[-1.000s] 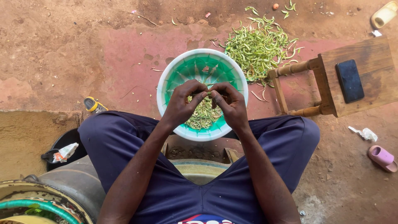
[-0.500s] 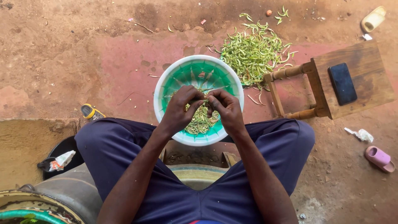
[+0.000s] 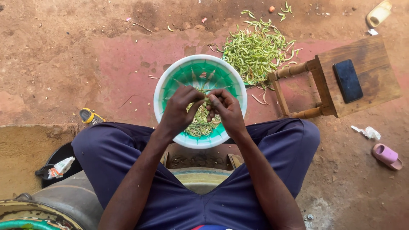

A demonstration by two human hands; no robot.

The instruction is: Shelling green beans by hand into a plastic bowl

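Fingertips of both your hands pinch together on a thin green bean pod (image 3: 207, 99), held over the middle of the green bowl (image 3: 170, 81). Your left hand (image 3: 181, 108) and right hand (image 3: 226, 110) meet there, knuckles almost touching. Loose beans (image 3: 200, 124) lie in the bowl's bottom, toward its near rim. Past its far rim, a heap of pods (image 3: 255, 51) spreads on the ground, just beside a wooden stool (image 3: 375, 81) carrying a dark phone (image 3: 348, 80).
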